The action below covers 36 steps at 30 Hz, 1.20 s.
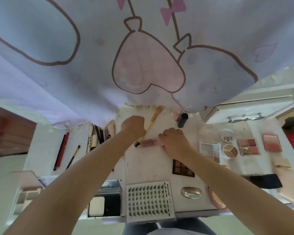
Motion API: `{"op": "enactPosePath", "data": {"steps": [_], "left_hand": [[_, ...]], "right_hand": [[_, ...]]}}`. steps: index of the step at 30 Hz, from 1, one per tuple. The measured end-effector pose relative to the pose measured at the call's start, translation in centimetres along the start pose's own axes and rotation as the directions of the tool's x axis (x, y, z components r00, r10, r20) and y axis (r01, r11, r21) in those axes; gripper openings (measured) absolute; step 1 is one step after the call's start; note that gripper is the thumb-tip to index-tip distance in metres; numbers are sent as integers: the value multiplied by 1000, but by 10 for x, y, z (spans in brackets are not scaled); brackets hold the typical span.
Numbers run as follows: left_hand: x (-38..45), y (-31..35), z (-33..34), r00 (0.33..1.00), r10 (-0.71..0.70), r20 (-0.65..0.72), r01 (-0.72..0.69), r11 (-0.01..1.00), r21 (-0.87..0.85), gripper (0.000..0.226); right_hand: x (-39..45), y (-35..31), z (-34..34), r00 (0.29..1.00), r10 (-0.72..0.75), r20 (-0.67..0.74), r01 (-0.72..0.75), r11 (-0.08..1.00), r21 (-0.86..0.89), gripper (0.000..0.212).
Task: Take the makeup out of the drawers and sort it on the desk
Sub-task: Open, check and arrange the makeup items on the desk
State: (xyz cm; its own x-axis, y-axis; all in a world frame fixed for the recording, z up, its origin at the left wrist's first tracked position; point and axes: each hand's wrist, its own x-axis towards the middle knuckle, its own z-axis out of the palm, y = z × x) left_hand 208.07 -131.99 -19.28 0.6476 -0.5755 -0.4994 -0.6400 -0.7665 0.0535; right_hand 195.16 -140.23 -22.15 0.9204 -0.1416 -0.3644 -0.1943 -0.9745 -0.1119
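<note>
My left hand (133, 128) is curled shut at the middle back of the white desk (151, 168), beside a yellow-handled brush (153, 118); whether it grips anything is hidden. My right hand (174, 144) lies palm down with its fingers on a pink transparent tube (147, 143). A dark patterned cap (136, 144) sits at the tube's left end. Right of my hands lie eyeshadow palettes (210, 150) (249, 146), a round three-part pan (230, 150), a blush compact (271, 143) and a clear round jar (227, 137). A brown palette (182, 167) is partly under my right forearm.
Pencils and a brush (74, 156) lie in rows at the left. A false-lash card (149, 200) and a silver oval compact (191, 192) sit at the front edge. An open drawer (103, 204) holds a white square. A dark bottle (182, 120) stands at the back. A printed curtain (143, 56) hangs over the rear.
</note>
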Motion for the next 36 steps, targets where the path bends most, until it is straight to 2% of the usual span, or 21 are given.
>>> {"op": "enactPosePath", "data": {"steps": [2,5,8,12,14,17,19,22,27,32,34,36], "left_hand": [[-14,-21,13,999,-19,48,19,1000,-6,28],[-32,-39,30,997,-31,66,36,997,-70,34],[-41,-46,41,999,5,43,1,991,-132,40],[-49,-39,40,984,169,-49,-176,954,-243,50],[-56,-35,33,964,237,-122,-265,905,-334,38],[-73,-34,16,944,273,-182,-328,808,-489,19],[-82,-37,4,930,330,-163,-366,792,-489,15],[-85,-43,-8,911,384,-148,-411,834,-368,17],[-84,-47,-15,909,365,-201,-414,848,-331,18],[-86,-49,-24,921,359,-149,-389,843,-372,19],[-88,-58,-20,942,328,-71,-309,767,-563,23],[-96,-77,-19,979,201,-39,-144,542,-828,55]], "right_hand": [[12,-9,5,998,-10,55,12,999,-43,34],[24,-14,8,998,11,61,-6,996,-88,31],[28,-11,5,999,-18,34,20,999,-39,28],[20,-10,-18,990,-136,-25,138,969,204,21],[9,-11,-37,984,-156,-91,179,906,383,22],[-9,-6,-61,961,-200,-191,271,820,504,24],[-17,-5,-69,935,-240,-262,347,771,534,38],[-18,-4,-68,931,-214,-294,352,735,580,54],[-16,-6,-72,918,-180,-354,365,734,573,56],[-18,-13,-76,912,-206,-353,379,754,537,55],[-22,-9,-77,907,-183,-379,378,749,544,47],[-32,8,-89,907,-36,-419,299,756,582,30]]}}
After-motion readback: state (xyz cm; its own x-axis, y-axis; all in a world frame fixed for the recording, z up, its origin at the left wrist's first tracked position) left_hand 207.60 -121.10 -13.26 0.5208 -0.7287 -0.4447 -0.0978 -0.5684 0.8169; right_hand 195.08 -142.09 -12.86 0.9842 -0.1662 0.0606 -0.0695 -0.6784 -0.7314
